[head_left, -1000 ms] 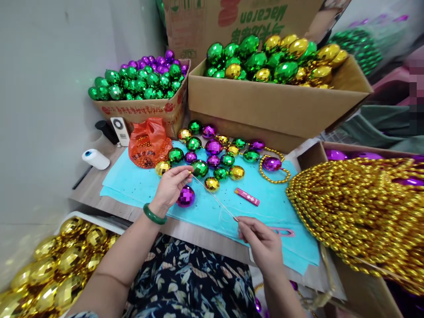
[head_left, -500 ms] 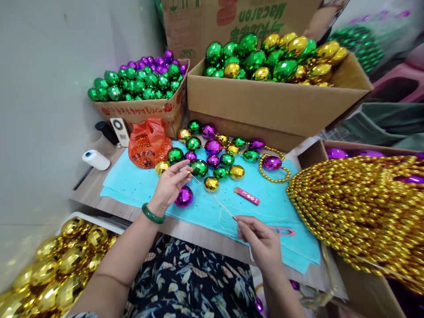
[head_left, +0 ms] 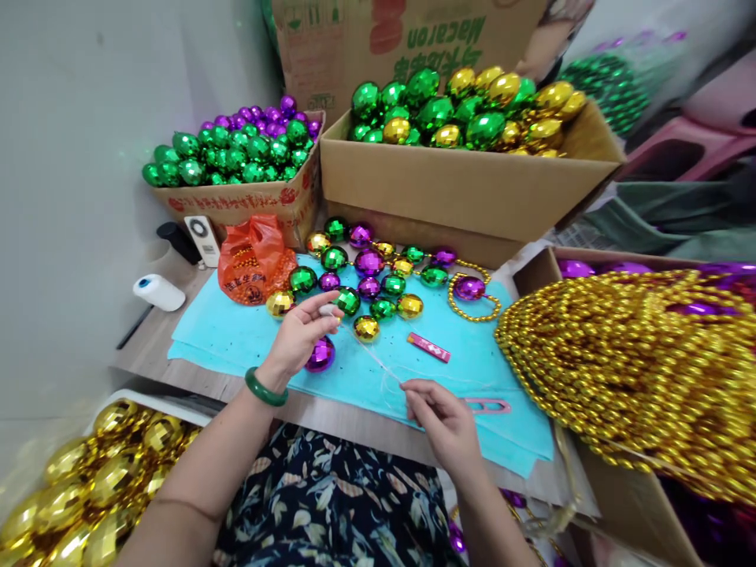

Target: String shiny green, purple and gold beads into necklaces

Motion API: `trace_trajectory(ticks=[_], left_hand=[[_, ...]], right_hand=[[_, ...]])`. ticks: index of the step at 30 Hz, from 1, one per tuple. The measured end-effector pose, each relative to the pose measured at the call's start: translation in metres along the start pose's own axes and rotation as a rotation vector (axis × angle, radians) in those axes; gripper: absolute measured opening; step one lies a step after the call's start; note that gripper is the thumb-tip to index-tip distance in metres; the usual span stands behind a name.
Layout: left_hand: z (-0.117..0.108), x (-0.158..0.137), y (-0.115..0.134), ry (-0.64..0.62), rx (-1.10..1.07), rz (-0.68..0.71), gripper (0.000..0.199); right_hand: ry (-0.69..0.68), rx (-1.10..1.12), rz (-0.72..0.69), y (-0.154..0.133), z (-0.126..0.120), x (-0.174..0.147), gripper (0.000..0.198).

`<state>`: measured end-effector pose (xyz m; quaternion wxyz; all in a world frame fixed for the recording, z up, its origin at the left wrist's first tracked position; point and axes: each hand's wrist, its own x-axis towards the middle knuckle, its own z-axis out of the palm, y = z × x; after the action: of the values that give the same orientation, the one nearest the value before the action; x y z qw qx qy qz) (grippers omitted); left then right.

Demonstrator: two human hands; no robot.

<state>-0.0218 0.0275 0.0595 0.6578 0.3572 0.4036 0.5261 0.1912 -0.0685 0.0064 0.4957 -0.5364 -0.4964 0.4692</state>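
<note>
My left hand (head_left: 304, 335), with a green bangle (head_left: 265, 387) at its wrist, pinches a pale thread (head_left: 378, 361) between thumb and fingers. A tiny gold bead shows at those fingertips. Lower right, my right hand (head_left: 442, 417) has thumb and forefinger closed on the other end of the thread, which runs between both hands above the blue cloth (head_left: 236, 339). Just under my left hand sits a purple faceted ball bead (head_left: 320, 354). Beyond it, green, gold and purple ball beads (head_left: 369, 262) lie strung in rows, with a gold bead chain (head_left: 476, 316) at their right end.
Boxes of ball beads, a small one (head_left: 236, 201) and a large one (head_left: 461, 185), stand at the back. At right, gold bead strands (head_left: 608, 370) drape over a box. A red bag (head_left: 251, 268), thread spool (head_left: 159, 292), pink packet (head_left: 428, 347) and pink snips (head_left: 487, 405) are on the table.
The view has shifted, so most things sit further left. The line between my hands was thin and straight; now it looks paler and looser. Both hands keep their pinch.
</note>
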Motion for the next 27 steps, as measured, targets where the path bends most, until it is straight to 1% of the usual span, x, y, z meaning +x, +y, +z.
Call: trace_trajectory(ticks=[2, 4, 5, 6, 8, 9, 10, 11, 12, 13, 14, 16, 21, 24, 27], left_hand=[[0.006, -0.003, 0.000, -0.083, 0.078, -0.043, 0.049], [0.009, -0.001, 0.003, -0.159, 0.190, -0.063, 0.047], [0.008, 0.004, 0.006, -0.179, 0.284, -0.038, 0.045], [0.007, 0.013, 0.010, -0.180, 0.415, 0.022, 0.041], [0.001, 0.039, 0.019, -0.142, 0.796, 0.212, 0.034], [-0.002, 0.055, 0.024, -0.113, 1.043, 0.312, 0.031], [-0.005, 0.072, 0.028, -0.103, 1.299, 0.369, 0.031], [-0.008, 0.089, 0.031, -0.114, 1.548, 0.363, 0.032], [-0.011, 0.104, 0.033, -0.147, 1.754, 0.308, 0.033], [-0.013, 0.118, 0.034, -0.163, 1.855, 0.255, 0.034], [-0.014, 0.129, 0.034, -0.177, 1.924, 0.200, 0.035], [-0.015, 0.143, 0.030, -0.185, 1.981, 0.114, 0.038], [-0.006, 0.154, 0.017, -0.194, 2.090, -0.051, 0.046], [-0.002, 0.154, 0.013, -0.201, 2.103, -0.093, 0.050], [0.000, 0.153, 0.018, -0.203, 2.074, -0.084, 0.053]], right_hand=[[-0.024, 0.060, 0.043, 0.000, 0.004, 0.001, 0.024], [-0.018, 0.142, 0.100, 0.001, 0.006, 0.004, 0.025], [-0.001, 0.186, 0.126, 0.002, 0.006, 0.005, 0.026], [0.022, 0.227, 0.146, 0.003, 0.005, 0.006, 0.027], [0.065, 0.287, 0.169, 0.006, 0.000, 0.008, 0.028], [0.085, 0.306, 0.175, 0.007, -0.003, 0.008, 0.028], [0.106, 0.317, 0.180, 0.009, -0.007, 0.009, 0.028], [0.130, 0.323, 0.182, 0.010, -0.011, 0.009, 0.028], [0.155, 0.325, 0.183, 0.011, -0.015, 0.009, 0.028], [0.180, 0.327, 0.182, 0.012, -0.018, 0.010, 0.028], [0.202, 0.328, 0.179, 0.014, -0.022, 0.010, 0.029], [0.227, 0.333, 0.171, 0.017, -0.027, 0.011, 0.029], [0.239, 0.348, 0.170, 0.026, -0.035, 0.012, 0.027], [0.233, 0.338, 0.173, 0.028, -0.036, 0.014, 0.027], [0.227, 0.324, 0.171, 0.029, -0.036, 0.016, 0.027]])
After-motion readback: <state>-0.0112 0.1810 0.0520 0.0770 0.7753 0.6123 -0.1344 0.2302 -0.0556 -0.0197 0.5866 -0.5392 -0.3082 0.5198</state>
